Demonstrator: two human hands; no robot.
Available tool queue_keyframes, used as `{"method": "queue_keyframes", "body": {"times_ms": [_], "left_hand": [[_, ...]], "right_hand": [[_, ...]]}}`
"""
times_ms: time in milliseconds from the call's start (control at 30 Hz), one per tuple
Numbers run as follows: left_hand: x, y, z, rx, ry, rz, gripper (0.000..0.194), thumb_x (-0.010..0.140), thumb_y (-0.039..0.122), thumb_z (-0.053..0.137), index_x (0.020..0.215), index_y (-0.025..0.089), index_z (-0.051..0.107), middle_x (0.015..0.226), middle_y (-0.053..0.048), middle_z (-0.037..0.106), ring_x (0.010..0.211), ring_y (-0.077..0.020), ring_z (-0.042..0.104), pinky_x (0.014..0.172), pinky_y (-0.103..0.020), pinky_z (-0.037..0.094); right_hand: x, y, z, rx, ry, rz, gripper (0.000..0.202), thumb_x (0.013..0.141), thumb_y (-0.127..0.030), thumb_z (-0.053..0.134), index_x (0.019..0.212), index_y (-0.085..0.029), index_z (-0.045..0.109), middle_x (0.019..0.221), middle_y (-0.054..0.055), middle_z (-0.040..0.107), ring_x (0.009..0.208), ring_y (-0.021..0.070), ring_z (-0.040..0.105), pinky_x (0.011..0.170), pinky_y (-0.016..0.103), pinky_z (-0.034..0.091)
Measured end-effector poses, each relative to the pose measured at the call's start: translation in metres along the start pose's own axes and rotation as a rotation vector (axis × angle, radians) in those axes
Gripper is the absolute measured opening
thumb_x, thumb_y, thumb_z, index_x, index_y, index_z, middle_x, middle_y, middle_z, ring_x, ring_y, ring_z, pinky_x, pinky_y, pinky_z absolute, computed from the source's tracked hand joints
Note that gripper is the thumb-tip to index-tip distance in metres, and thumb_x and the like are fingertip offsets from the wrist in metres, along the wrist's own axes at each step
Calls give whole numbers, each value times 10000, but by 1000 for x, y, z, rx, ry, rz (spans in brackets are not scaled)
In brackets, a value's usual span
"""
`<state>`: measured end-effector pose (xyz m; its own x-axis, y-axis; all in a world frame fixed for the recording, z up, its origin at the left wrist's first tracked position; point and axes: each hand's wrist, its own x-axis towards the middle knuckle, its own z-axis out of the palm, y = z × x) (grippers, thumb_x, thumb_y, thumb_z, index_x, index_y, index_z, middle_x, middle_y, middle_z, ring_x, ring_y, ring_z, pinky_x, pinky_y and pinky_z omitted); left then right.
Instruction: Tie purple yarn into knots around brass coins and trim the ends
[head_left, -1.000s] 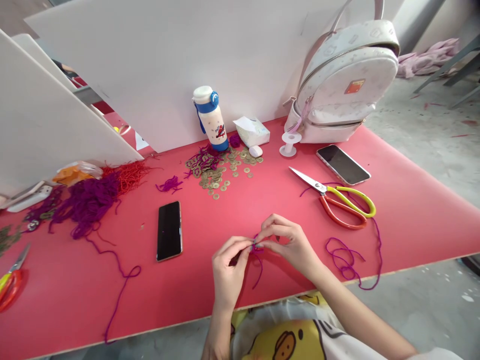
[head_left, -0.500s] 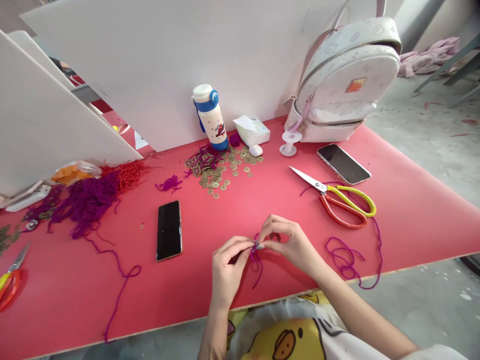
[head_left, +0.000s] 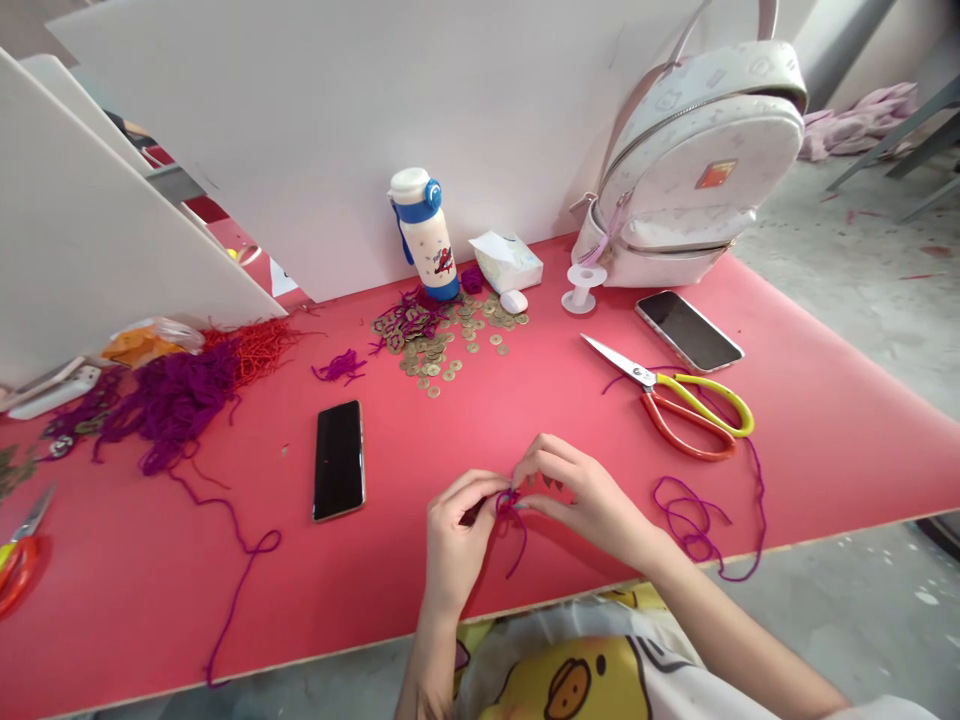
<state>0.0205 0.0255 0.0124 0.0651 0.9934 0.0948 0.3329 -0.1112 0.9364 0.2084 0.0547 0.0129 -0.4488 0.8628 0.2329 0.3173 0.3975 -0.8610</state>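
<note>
A short length of purple cord (head_left: pixel 517 545), looped into a small knot, hangs over the table just in front of me. My left hand (head_left: pixel 459 520) pinches the loop between thumb and index finger. Right beside it is my right hand (head_left: pixel 581 492), its thumb and index fingertips parted at the loop's right side. Part of the knot is hidden by the fingertips, and I cannot tell whether a coin sits in it. To the right lie large scissors (head_left: pixel 675 405) with red and yellow handles and a loose purple cord (head_left: pixel 701 520).
On the red table (head_left: pixel 420 620) lie a black phone (head_left: pixel 339 460), holed coins (head_left: pixel 431 350), purple yarn (head_left: pixel 176 400) and a second phone (head_left: pixel 688 330). A bottle (head_left: pixel 426 235), tissue pack (head_left: pixel 508 262), spool (head_left: pixel 581 288) and backpack (head_left: pixel 690 180) stand behind. More scissors (head_left: pixel 26 550) lie left.
The right thumb and index finger have parted from their pinch on the cord. A purple loop now shows more plainly at the left fingertips. The left hand has hardly moved.
</note>
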Motion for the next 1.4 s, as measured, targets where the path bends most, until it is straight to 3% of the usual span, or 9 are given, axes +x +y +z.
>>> {"method": "queue_keyframes", "body": {"times_ms": [233, 367, 500, 633, 767, 867, 967, 1167, 1400], "left_hand": [[1, -2, 0, 6, 1, -1, 201, 890, 126, 575, 821, 186, 755, 841, -52, 739, 772, -162, 690, 704, -215, 544], [2, -4, -1, 18, 38, -4, 171, 898, 169, 606, 834, 190, 763, 879, -57, 756, 812, -172, 704, 743, -228, 552], [2, -6, 0, 14, 40, -24, 170, 884, 163, 615, 864, 199, 780, 919, -60, 769, 842, -182, 714, 749, -237, 559], [3, -6, 2, 13, 102, -49, 120, 848, 182, 664, 825, 198, 781, 859, -53, 764, 715, -160, 683, 646, -224, 540], [3, -9, 3, -38, 201, -109, 71, 786, 198, 714, 751, 187, 774, 781, -41, 747, 604, -134, 621, 557, -213, 490], [3, -13, 3, -146, 245, -188, 62, 748, 204, 731, 731, 172, 781, 761, -46, 742, 597, -133, 621, 543, -210, 486], [4, -14, 4, -274, 275, -272, 66, 710, 223, 762, 719, 161, 783, 744, -53, 745, 677, -163, 672, 604, -222, 529], [6, -8, 8, -363, 273, -323, 115, 697, 266, 795, 719, 154, 786, 700, -47, 743, 678, -168, 673, 635, -236, 550], [4, -10, 5, -351, 265, -275, 94, 721, 258, 792, 744, 167, 797, 734, -46, 760, 705, -179, 689, 659, -249, 567]], "right_hand": [[2, -1, 0, 114, -101, 67, 54, 950, -222, 609, 913, -216, 648, 901, 27, 580, 808, 163, 584, 747, 276, 485], [2, -6, -6, 316, -271, 124, 231, 934, -384, 641, 808, -191, 617, 777, -12, 530, 682, 126, 487, 655, 244, 433], [-4, -5, -15, 582, -275, 214, 454, 883, -573, 640, 672, -196, 501, 620, -49, 416, 568, 105, 358, 541, 239, 338], [-7, -3, -27, 815, -138, 203, 544, 864, -665, 598, 614, -226, 397, 509, -76, 307, 447, 91, 240, 440, 249, 228], [1, -4, -35, 716, 183, 162, 494, 926, -612, 543, 626, -235, 432, 533, -40, 393, 471, 130, 373, 472, 282, 349], [6, -3, -30, 482, 422, 176, 231, 961, -470, 570, 955, -240, 595, 928, 63, 635, 812, 194, 618, 669, 320, 517], [3, -1, -15, 188, 524, 131, 290, 941, -366, 628, 1209, -283, 555, 1364, 117, 511, 1209, 250, 541, 862, 380, 543], [-6, -1, 23, -30, 225, 141, 104, 924, -344, 666, 991, -273, 705, 1213, 101, 620, 1152, 292, 572, 953, 464, 503], [0, -1, 35, 71, 107, 80, 157, 960, -260, 610, 826, -228, 687, 978, 66, 639, 925, 222, 599, 837, 375, 518]]}}
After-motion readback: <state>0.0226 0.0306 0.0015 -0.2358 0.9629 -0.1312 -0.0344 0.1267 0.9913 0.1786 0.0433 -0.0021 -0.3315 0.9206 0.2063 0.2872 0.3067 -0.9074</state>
